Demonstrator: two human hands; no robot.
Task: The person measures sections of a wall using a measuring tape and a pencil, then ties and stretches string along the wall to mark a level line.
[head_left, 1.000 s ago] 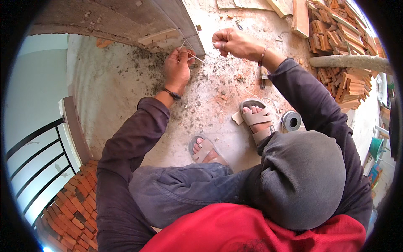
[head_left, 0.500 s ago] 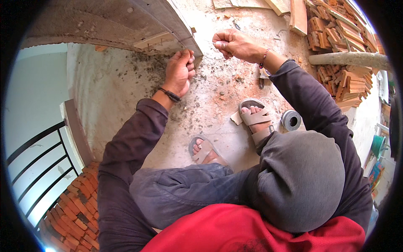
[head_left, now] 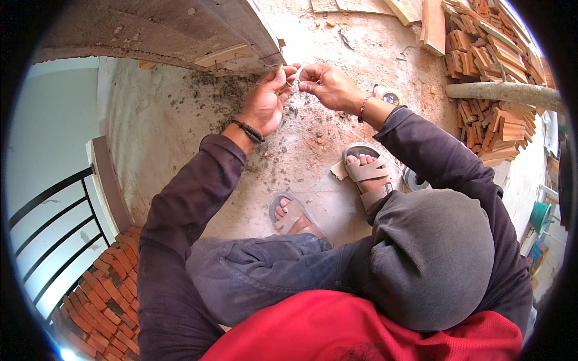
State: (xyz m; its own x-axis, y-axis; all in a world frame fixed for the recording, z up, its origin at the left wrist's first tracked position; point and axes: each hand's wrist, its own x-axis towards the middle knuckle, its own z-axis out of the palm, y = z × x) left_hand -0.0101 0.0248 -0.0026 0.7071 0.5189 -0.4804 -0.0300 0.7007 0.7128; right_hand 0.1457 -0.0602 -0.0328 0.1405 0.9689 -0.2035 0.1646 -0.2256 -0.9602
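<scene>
While the head view looks down over a grey hood and dark sleeves, both hands meet near the top of the picture, just under the corner of a grey concrete ledge (head_left: 180, 30). The left hand (head_left: 268, 99) has its fingers curled together and pinched on a thin wire (head_left: 293, 84), and the right hand (head_left: 325, 87) pinches the same wire from the other side, fingertips closed on it. The wire is very fine and hard to trace; the short stretch that shows runs roughly left to right between the two sets of fingertips, with its left end toward the ledge corner. It lies between the hands, touching both, above the rough concrete floor (head_left: 180, 132), which is strewn with dark crumbs and reddish chips. A black bracelet sits on the left wrist and a beaded one on the right. Below the hands two feet in grey sandals (head_left: 364, 171) rest on the floor. A stack of red bricks (head_left: 487, 102) lies to the right, with a grey pipe (head_left: 506, 91) across it.
</scene>
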